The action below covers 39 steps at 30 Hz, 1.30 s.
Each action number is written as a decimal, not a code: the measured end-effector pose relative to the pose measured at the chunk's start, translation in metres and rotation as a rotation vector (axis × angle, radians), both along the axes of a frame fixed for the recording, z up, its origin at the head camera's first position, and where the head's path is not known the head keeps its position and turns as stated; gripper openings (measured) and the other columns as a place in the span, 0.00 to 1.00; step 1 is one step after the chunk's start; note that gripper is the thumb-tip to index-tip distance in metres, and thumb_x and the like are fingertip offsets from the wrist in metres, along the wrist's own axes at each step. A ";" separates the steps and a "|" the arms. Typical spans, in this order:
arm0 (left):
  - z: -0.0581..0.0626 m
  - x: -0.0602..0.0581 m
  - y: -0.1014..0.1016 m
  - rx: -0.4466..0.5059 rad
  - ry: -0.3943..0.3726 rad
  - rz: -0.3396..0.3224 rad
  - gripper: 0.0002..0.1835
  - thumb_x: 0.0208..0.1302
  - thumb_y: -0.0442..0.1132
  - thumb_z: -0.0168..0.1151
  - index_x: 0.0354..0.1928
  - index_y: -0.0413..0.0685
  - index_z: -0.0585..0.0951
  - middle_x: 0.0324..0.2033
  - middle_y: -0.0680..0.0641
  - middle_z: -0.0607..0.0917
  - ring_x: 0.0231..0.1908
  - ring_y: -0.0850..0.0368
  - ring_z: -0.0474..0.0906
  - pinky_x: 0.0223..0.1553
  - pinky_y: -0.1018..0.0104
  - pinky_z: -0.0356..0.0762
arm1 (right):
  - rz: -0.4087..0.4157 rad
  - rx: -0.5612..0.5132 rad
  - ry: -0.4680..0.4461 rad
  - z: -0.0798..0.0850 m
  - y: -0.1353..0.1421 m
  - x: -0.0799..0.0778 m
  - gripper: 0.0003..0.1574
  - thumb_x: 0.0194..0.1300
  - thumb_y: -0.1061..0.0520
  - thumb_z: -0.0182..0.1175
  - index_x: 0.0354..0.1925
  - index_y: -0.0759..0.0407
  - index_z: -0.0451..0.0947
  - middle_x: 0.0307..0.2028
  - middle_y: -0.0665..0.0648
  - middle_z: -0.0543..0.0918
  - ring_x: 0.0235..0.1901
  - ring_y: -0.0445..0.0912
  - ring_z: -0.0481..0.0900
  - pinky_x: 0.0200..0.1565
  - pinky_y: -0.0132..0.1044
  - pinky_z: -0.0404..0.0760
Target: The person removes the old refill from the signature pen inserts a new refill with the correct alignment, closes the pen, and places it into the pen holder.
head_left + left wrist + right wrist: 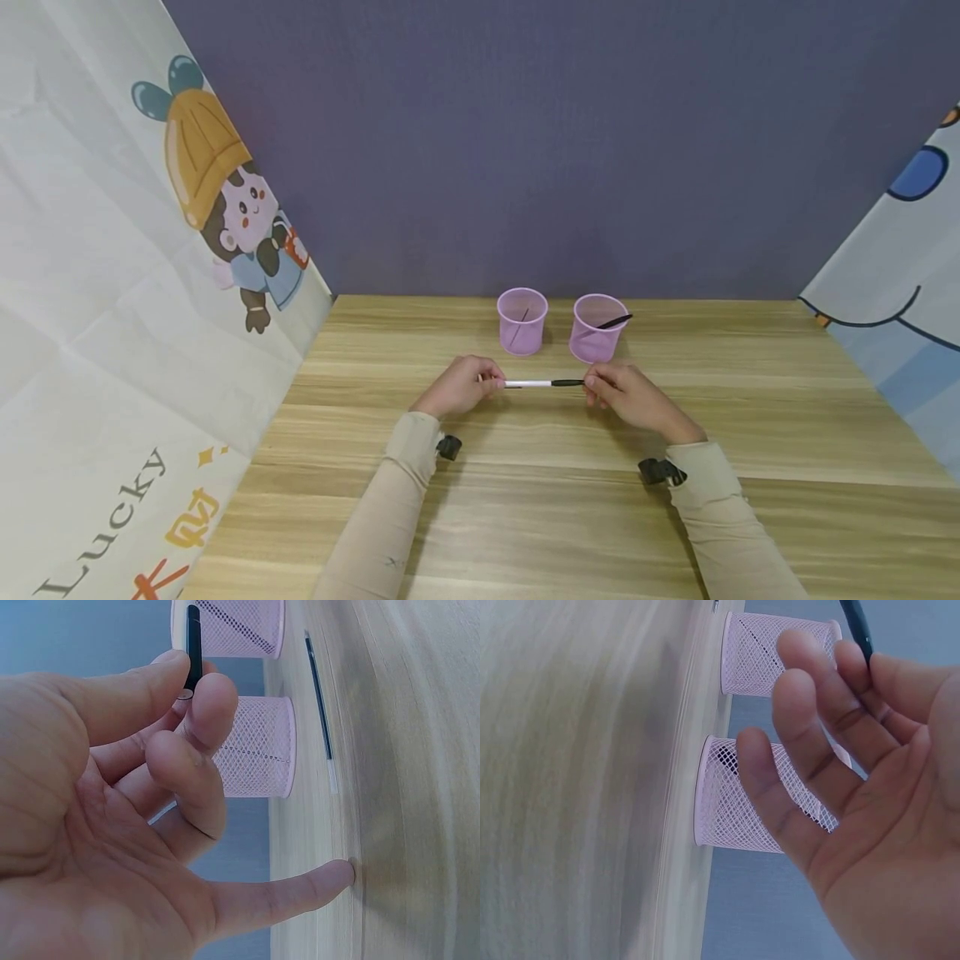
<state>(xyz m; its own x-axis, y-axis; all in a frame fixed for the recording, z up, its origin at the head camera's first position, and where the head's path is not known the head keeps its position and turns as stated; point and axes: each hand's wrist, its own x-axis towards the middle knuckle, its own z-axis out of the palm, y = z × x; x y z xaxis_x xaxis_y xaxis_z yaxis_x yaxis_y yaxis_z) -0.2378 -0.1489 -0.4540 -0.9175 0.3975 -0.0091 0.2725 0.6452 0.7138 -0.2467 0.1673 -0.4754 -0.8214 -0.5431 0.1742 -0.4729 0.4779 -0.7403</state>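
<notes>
A white ballpoint pen (528,383) with a black front section is stretched level between both hands, close over the wooden table. My left hand (461,387) pinches its white end between thumb and fingers, beside the black clip (193,637); the little finger reaches down to the tabletop. At the other end, my right hand (630,396) pinches the black front section (858,626), its remaining fingers spread loosely. Below the hands in the left wrist view lies a thin pen refill (319,694) with dark ink and a pale end.
Two pink mesh cups stand just beyond the hands. The left cup (534,337) holds a thin dark stick (519,327); a thicker black stick (617,322) leans out over the rim of the right cup (588,346). A dark panel (562,150) rises behind the table.
</notes>
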 end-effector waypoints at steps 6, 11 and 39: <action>0.000 0.000 0.001 0.008 0.005 -0.013 0.06 0.72 0.37 0.62 0.40 0.45 0.86 0.27 0.51 0.82 0.28 0.61 0.76 0.32 0.69 0.77 | -0.002 -0.001 -0.005 0.002 -0.001 0.001 0.16 0.80 0.59 0.51 0.32 0.58 0.78 0.26 0.53 0.83 0.25 0.48 0.77 0.30 0.32 0.76; 0.000 0.000 0.001 0.010 0.005 -0.012 0.06 0.72 0.37 0.62 0.41 0.45 0.86 0.26 0.51 0.82 0.28 0.61 0.76 0.32 0.69 0.76 | -0.007 0.002 -0.017 0.002 -0.001 0.001 0.16 0.80 0.60 0.50 0.32 0.57 0.78 0.26 0.52 0.83 0.26 0.51 0.79 0.31 0.32 0.77; -0.002 0.000 0.001 0.017 -0.001 -0.020 0.07 0.74 0.37 0.59 0.41 0.45 0.85 0.33 0.39 0.86 0.30 0.60 0.76 0.35 0.66 0.78 | -0.013 -0.019 -0.072 0.006 -0.001 0.006 0.20 0.81 0.59 0.49 0.30 0.61 0.79 0.25 0.55 0.85 0.25 0.42 0.78 0.31 0.34 0.79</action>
<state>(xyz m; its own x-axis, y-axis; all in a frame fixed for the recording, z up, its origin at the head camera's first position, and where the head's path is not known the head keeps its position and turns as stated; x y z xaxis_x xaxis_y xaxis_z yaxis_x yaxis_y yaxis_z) -0.2382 -0.1484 -0.4561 -0.9096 0.4154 -0.0031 0.2841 0.6274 0.7250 -0.2411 0.1664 -0.4690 -0.8395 -0.5290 0.1242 -0.4114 0.4693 -0.7813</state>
